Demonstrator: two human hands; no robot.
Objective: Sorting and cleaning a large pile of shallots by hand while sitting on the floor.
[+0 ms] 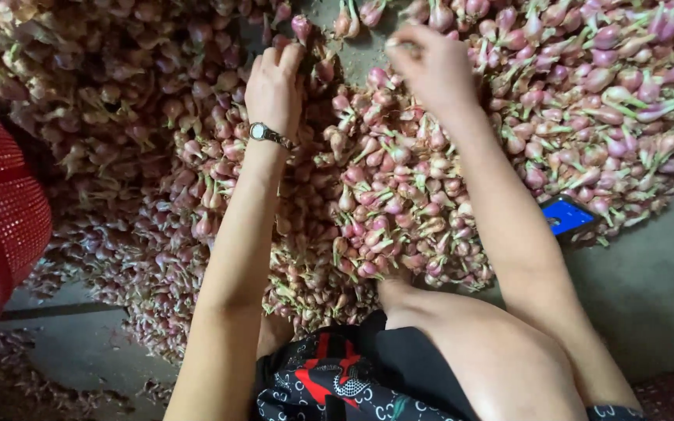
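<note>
While both arms stretch forward over the heap, the left hand (274, 86) lies with its back to the camera, fingers curled down into the shallots (399, 195); whether they grip a bulb cannot be told, since the fingertips are buried. One wristwatch (259, 131) sits on that wrist. The right hand (429, 62) is bunched, its fingertips pressed together at the upper left as if pinching something small, but the thing is blurred and hidden behind the knuckles. Shallots lie all around and under both hands: a broad pile of pink-purple bulbs with pale green and straw-coloured stubs, far too many to count, running off the top, left and right edges. Between the hands at the top a small patch of bare grey floor (360, 51) shows. That same concrete floor appears at lower right and lower left, where loose dry skins are scattered. One blue flat object (567, 214) pokes from under the pile's right edge, mostly covered. One red mesh basket (1, 218) is cut off at the left edge. A bare knee (493, 359) and black patterned shorts (345, 382) fill the bottom.
</note>
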